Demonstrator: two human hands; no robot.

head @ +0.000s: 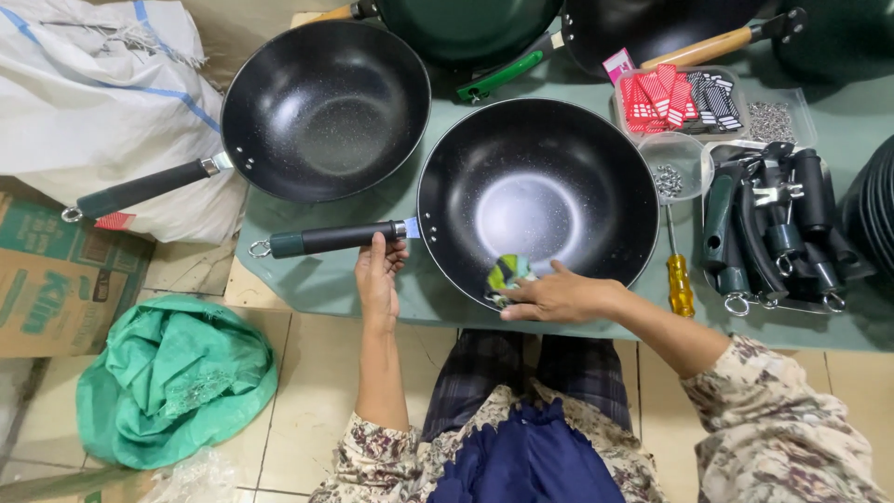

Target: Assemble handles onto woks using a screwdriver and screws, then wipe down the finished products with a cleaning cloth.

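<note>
A black wok (538,198) with a dark handle (331,238) lies on the green table (372,289) in front of me. My left hand (379,275) grips the handle close to the pan's rim. My right hand (556,296) presses a small green, yellow and white cloth (507,274) against the inside of the wok at its near edge. A second black wok (324,110) rests to the left, its handle pointing left over a white sack (93,102).
More pans sit at the table's far edge. To the right are a tray of red and black labels (680,98), a bowl of small metal parts (672,168), a yellow-handled screwdriver (678,272) and a tray of black handles (778,228). A green bag (172,377) and cardboard box (56,279) lie on the floor.
</note>
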